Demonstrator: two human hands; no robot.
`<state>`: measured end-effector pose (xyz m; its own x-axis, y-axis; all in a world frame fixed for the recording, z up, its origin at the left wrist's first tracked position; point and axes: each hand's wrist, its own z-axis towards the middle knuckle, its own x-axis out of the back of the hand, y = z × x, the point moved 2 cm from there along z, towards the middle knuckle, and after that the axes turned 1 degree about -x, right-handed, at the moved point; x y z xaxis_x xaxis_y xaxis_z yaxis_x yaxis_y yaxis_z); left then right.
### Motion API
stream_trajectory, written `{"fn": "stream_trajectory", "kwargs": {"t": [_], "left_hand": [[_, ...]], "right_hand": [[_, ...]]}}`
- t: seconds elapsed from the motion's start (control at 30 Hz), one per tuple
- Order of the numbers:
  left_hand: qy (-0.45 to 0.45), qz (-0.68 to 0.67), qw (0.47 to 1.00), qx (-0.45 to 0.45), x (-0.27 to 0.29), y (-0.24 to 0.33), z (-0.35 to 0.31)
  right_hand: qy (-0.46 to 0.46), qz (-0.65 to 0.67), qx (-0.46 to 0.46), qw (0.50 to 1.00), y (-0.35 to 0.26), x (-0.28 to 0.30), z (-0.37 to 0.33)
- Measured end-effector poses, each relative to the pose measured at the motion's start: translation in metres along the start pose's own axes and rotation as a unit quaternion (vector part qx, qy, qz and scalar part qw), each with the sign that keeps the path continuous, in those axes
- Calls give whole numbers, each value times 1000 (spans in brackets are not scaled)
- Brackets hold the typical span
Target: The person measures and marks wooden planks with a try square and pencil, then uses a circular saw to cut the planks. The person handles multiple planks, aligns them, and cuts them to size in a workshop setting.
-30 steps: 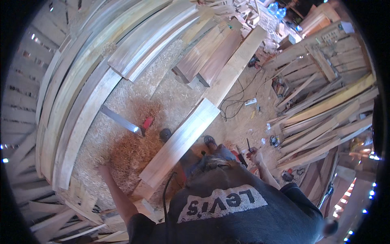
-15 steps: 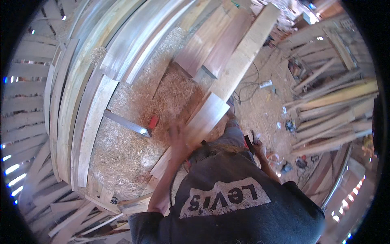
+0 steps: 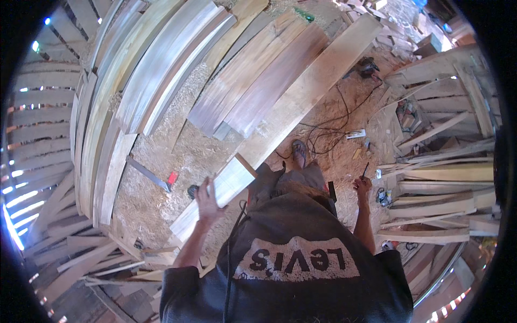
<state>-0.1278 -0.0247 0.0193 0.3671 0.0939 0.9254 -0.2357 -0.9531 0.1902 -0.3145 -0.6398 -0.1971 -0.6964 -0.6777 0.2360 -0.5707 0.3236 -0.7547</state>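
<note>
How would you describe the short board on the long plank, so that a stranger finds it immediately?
Start at the long plank running diagonally down from the upper right. On top of its near part lies the short board. What sets it apart is its pale, bright top, its brown end face and a length much shorter than the plank beneath.

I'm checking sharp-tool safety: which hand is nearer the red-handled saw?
Left. The left hand is at the pale board, right of the saw; the right hand is farther right, holding a thin dark stick.
</note>
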Motion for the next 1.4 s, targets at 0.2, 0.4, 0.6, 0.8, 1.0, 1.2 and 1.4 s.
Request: {"fn": "stream_trajectory", "kwargs": {"t": [0.2,0.4,0.6,0.8,1.0,1.2,1.4], "left_hand": [[-36,63,996,51,-1,-11,-21],[-9,34,999,34,27,26,-6],[-16,30,999,36,73,66,16],[18,-25,998,51,212,73,107],[110,102,988,-46,351,-22,244],[-44,-103,991,-75,418,-101,375],[381,171,908,-15,297,-13,382]], "right_hand": [[-37,-2,-95,995,47,24,39],[-69,-43,-134,988,71,8,47],[-123,6,-101,987,44,-21,77],[-160,122,-86,976,52,-4,127],[-28,-26,-35,999,48,3,58],[26,58,-99,993,139,39,-14],[51,-45,-154,986,193,66,-118]]}}
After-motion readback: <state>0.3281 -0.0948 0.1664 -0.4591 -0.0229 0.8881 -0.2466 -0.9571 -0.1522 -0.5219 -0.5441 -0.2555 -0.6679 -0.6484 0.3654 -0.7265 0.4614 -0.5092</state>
